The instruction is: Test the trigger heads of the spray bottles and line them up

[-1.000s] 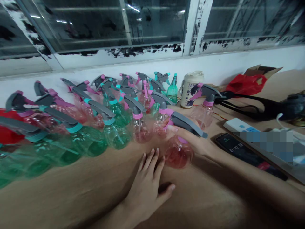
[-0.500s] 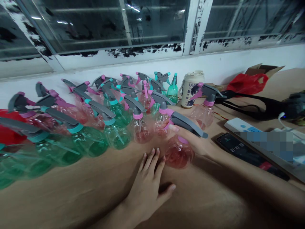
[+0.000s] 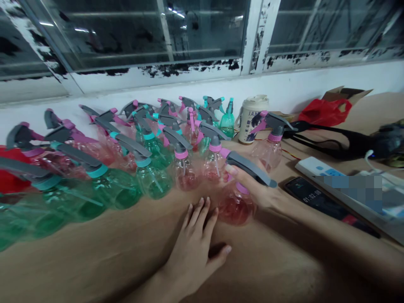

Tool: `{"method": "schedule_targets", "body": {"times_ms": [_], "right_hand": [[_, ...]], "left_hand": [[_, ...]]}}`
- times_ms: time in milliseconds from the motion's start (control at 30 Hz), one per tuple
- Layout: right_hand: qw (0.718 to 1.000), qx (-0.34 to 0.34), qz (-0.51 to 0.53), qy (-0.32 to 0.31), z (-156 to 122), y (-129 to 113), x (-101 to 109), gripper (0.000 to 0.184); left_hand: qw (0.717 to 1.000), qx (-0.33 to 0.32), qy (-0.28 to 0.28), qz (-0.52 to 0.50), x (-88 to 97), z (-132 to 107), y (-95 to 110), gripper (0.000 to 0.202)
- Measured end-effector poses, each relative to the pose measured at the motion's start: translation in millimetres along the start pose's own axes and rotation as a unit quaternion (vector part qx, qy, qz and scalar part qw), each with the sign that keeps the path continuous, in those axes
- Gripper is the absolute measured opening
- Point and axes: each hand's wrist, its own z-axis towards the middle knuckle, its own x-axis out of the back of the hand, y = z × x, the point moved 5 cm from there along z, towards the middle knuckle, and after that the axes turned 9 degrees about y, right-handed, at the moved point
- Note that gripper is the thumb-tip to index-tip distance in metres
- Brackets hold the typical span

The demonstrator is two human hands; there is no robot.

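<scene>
My right hand (image 3: 251,183) is wrapped round the neck of a pink spray bottle (image 3: 237,206) with a grey and pink trigger head. The bottle stands on the table (image 3: 104,261), holding some liquid, and part of its neck is hidden by the fingers. Flat on the tabletop just left of it lies my left hand (image 3: 197,242), fingers spread, holding nothing. Close behind are two more pink bottles, one (image 3: 187,174) with a straw inside. A green spray bottle (image 3: 154,181) stands to their left.
Several green and pink spray bottles crowd the left and back, up to the wall. A paper cup (image 3: 252,120) and another pink bottle (image 3: 268,151) stand behind my right hand. At right lie a phone (image 3: 328,206), a white power strip (image 3: 315,170), a black strap (image 3: 334,141) and a red bag (image 3: 325,111).
The sprayer head in my right hand has shifted slightly, and the fingers have curled in more at the trigger. My left hand stays flat. The whole view has moved a little.
</scene>
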Motion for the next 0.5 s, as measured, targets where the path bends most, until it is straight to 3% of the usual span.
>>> {"method": "schedule_targets", "body": {"times_ms": [200, 500], "right_hand": [[0.999, 0.02, 0.044, -0.012, 0.6, -8.0, -3.4, 0.022], [0.995, -0.03, 0.096, -0.009, -4.2, -1.4, -3.9, 0.021]], "left_hand": [[1.0, 0.0, 0.008, -0.004, -0.3, -1.2, -0.6, 0.069], [1.0, 0.005, 0.002, -0.009, -0.8, 0.4, -0.3, 0.068]]}}
